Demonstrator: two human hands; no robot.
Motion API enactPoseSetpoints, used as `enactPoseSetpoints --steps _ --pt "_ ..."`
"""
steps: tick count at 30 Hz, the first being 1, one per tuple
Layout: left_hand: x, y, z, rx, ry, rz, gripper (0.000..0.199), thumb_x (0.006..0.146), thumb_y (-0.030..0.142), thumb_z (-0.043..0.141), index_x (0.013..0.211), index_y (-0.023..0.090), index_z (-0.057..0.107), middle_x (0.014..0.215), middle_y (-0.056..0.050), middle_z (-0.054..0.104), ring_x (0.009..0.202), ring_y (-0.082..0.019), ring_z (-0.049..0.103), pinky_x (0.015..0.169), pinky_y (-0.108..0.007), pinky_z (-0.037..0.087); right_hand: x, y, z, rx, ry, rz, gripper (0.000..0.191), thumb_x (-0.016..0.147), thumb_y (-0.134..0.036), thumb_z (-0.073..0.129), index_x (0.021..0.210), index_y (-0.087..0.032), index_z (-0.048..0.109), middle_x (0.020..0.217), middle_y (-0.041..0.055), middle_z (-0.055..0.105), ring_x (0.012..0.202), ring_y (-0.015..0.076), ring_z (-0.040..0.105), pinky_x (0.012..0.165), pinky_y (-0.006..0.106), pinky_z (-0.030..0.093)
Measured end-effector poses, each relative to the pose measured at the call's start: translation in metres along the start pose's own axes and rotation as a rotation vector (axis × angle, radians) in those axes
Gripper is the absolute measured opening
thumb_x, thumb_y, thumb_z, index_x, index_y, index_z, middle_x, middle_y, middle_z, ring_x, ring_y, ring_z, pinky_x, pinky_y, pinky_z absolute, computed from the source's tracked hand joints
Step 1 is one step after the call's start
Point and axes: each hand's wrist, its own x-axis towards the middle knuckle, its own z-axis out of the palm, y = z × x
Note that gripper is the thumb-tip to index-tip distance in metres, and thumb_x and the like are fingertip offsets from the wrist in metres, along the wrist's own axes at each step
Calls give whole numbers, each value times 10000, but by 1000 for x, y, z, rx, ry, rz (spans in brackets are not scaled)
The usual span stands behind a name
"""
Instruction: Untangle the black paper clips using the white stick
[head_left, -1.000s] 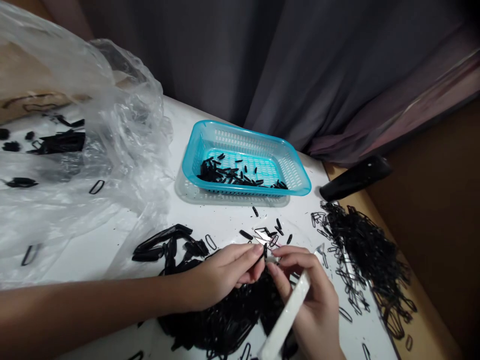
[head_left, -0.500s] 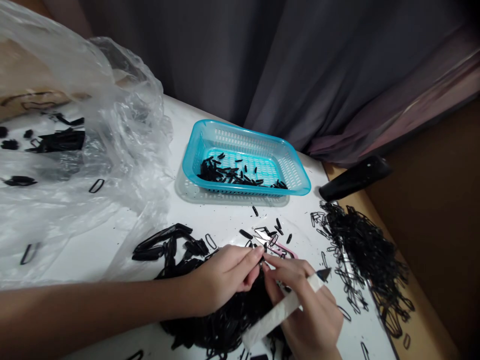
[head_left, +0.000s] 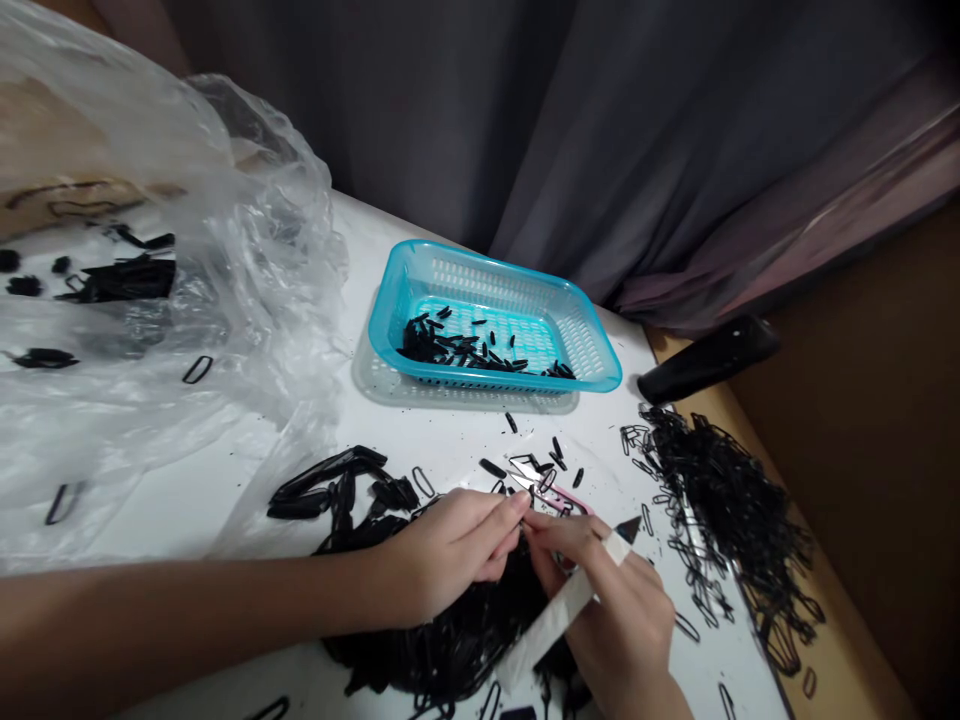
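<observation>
Over a heap of black rubbery pieces (head_left: 435, 655), my two hands meet at the fingertips. My left hand (head_left: 457, 550) is closed in a pinch, and what sits between its thumb and finger is mostly hidden. My right hand (head_left: 622, 610) grips a slim tool wrapped in white tape (head_left: 551, 625), its dark pointed end (head_left: 630, 528) sticking out above the knuckles. The thumb and forefinger of that hand touch the left fingertips. Just beyond lie small scissors with pink handles (head_left: 574, 500), with loose black bits around them.
A blue plastic basket (head_left: 495, 262) holding small black pieces stands behind the hands. Clear plastic bags (head_left: 255, 260) cover the left side. Thin black loops (head_left: 739, 510) are piled along the right edge beside a black cylindrical object (head_left: 709, 360). A dark curtain (head_left: 450, 120) hangs behind.
My right hand has shifted slightly left and its fingers have drawn in; the taped tool has moved with it. My left hand stays nearly in place.
</observation>
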Motion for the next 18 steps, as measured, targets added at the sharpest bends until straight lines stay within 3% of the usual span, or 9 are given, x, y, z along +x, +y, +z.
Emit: enactPoseSetpoints --steps 7,13,18 --pt "-2 2 2 188 1 5 469 994 491 260 636 208 370 546 60 364 514 -115 333 517 -265 295 -3 0 1 -82 -19 -41 203 873 -55 585 802 -228 504 677 -30 691 490 103 617 487 221 450" --pt "-11 4 4 503 29 174 337 1018 310 265 762 199 453 705 17 499 664 -142 466 658 -274 368 -2 -5 6 76 36 110 301 848 -80 607 763 -241 368 709 -26 679 562 99 635 533 199 460" --pt "-11 3 4 579 0 230 331 1029 280 241 827 200 490 745 3 543 690 -148 495 675 -276 380 -1 -11 6 116 69 213 311 834 -119 626 764 -244 351 702 -42 656 568 95 634 548 195 464"
